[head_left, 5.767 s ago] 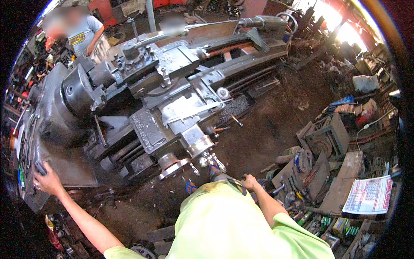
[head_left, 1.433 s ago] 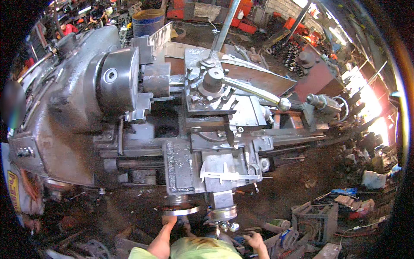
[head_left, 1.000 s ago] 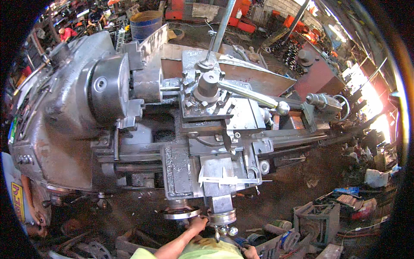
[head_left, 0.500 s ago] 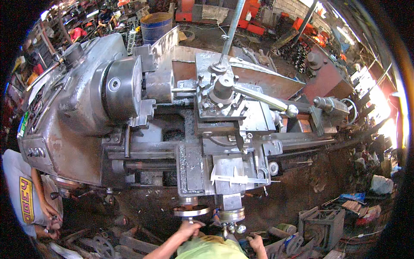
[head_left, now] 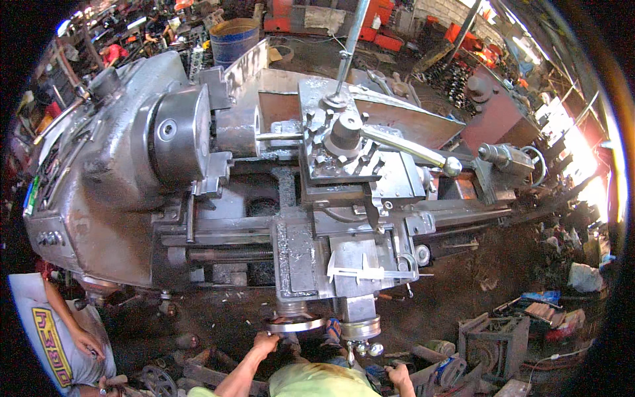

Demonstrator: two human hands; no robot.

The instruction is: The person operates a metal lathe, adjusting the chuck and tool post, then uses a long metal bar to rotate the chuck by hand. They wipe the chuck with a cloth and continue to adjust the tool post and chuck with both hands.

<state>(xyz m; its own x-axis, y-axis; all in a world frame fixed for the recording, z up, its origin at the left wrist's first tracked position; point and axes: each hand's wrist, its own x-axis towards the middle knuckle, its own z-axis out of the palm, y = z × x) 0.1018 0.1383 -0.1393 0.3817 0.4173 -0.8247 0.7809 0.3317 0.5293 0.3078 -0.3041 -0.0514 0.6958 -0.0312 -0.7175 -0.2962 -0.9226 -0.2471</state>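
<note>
In front of me stands a metal lathe. My left hand (head_left: pixel 266 343) is closed at the near left side of the carriage handwheel (head_left: pixel 294 325), its grip partly hidden. My right hand (head_left: pixel 399 375) holds nothing I can see, fingers loosely bent, a little right of the ball-handled cross-slide crank (head_left: pixel 364 348). A white caliper (head_left: pixel 367 273) lies across the cross slide. Beyond it, the tool post (head_left: pixel 340 142) carries a boring bar (head_left: pixel 278 136) pointing at a hollow cylindrical workpiece (head_left: pixel 237 132) held in the chuck jaws (head_left: pixel 218 173).
Another person in a grey shirt (head_left: pixel 49 327) is close by at the left. The tailstock (head_left: pixel 506 165) sits on the bed's right end. Metal chips (head_left: pixel 286 248) cover the carriage. Scrap and a metal frame (head_left: pixel 493 344) lie at lower right; a blue drum (head_left: pixel 233 41) stands behind.
My left hand has moved left around the handwheel. The carriage and boring bar have shifted slightly right, away from the chuck. The person at the left has moved a little toward me.
</note>
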